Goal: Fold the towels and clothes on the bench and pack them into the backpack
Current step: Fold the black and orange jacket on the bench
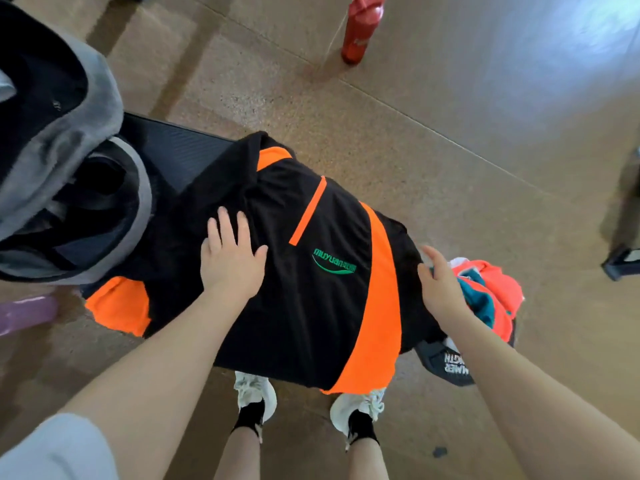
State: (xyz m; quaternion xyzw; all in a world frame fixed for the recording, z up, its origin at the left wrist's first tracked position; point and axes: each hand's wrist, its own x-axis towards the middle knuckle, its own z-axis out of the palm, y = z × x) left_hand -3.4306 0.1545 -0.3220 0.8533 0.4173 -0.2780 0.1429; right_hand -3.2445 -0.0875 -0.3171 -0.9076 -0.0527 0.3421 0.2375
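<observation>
A black polo shirt (304, 306) with orange stripes and a green logo lies spread over the black bench (173, 154). My left hand (232, 258) rests flat on the shirt's chest, fingers apart. My right hand (440, 285) is open at the shirt's right edge, fingers apart, touching a bundle of orange and teal clothes (491, 292) at the bench's right end. The grey and black backpack (65, 188) stands open at the left end of the bench.
A red water bottle (362, 27) stands on the brown floor beyond the bench. A purple object (24, 315) lies on the floor at the left. My white shoes (254, 393) are just in front of the bench. A dark frame (623, 258) sits at the right edge.
</observation>
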